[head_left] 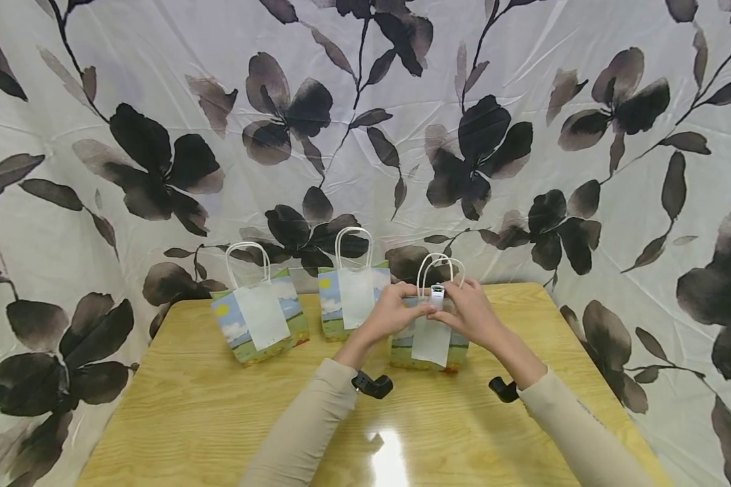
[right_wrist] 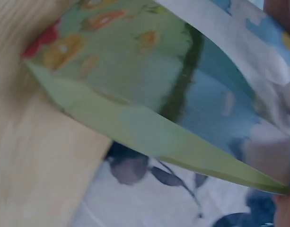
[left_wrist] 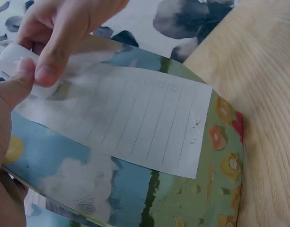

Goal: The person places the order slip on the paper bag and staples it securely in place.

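Observation:
At the top edge of the right-hand paper gift bag (head_left: 400, 353), both hands meet around a small white rounded device (head_left: 437, 295). My left hand (head_left: 391, 312) pinches it, thumb pressed on its front face. From the other side my right hand (head_left: 474, 318) grips it, its thumb close to the left thumb. In the left wrist view the device (left_wrist: 14, 60) sits over the upper end of a lined white paper sheet (left_wrist: 140, 113) lying along the bag's front. Two white handles (head_left: 423, 270) rise behind the fingers. The right wrist view is blurred and shows mostly the bag's side (right_wrist: 135, 127).
To the left stand two similar bags, a middle one (head_left: 331, 304) and a tilted left one (head_left: 231, 335), each with a white sheet on its front. They stand near the back of the wooden table (head_left: 219, 419), before a floral cloth (head_left: 371, 182).

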`<state>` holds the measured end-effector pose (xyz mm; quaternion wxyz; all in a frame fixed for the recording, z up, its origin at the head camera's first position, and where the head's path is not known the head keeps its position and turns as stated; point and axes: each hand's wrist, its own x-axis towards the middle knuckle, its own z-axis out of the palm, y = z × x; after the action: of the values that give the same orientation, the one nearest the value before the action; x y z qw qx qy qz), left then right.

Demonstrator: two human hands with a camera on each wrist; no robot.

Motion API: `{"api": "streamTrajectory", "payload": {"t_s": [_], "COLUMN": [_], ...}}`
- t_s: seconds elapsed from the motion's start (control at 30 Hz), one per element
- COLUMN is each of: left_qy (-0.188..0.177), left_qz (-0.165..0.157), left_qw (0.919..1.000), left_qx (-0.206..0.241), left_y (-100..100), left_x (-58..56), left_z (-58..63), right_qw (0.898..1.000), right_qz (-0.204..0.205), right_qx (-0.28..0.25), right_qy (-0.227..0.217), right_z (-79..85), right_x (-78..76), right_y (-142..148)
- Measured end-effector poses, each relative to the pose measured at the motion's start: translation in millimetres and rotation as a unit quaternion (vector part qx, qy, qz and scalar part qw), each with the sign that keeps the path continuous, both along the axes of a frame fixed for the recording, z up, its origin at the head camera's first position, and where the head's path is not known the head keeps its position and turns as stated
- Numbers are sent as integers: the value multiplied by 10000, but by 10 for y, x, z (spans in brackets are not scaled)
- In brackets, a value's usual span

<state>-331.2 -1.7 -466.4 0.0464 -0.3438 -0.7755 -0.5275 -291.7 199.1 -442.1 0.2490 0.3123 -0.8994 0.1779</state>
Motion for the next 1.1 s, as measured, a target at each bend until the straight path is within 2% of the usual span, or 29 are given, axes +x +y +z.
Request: {"api": "streamTrajectory", "payload": {"t_s": [0.13,0.23,0.4,0.63,0.8,0.9,1.1], "left_qy": [206,210,204,204,210,262,432], "left_qz": [-12,39,105,-64,-264,-318,-165], "left_qw": [9998,9996,9997,9998,9994,9991,9989], "left_qx": [86,202,93,-38,54,139,99], "left_y": [34,46,47,14,-2,2,27], "left_x": [11,23,18,22,14,8,1], "left_z": [-19,-30,-20,-20,-17,-12,-1], "right_qw": [9981,9970,9986,9911,9841,9865,9968], "right_qz": [-209,-239,-131,-85,-184,-126,-257], "right_qx": [369,357,-330,-1330,-1764,-1616,-604], "right_qy": [-440,-645,-401,-3,-131,-210,-448], "right_z": [55,61,-3,-142,-179,-143,25], "right_x": [86,113,97,78,72,77,129], "right_y": [39,28,-22,-95,-112,-94,-40]}}
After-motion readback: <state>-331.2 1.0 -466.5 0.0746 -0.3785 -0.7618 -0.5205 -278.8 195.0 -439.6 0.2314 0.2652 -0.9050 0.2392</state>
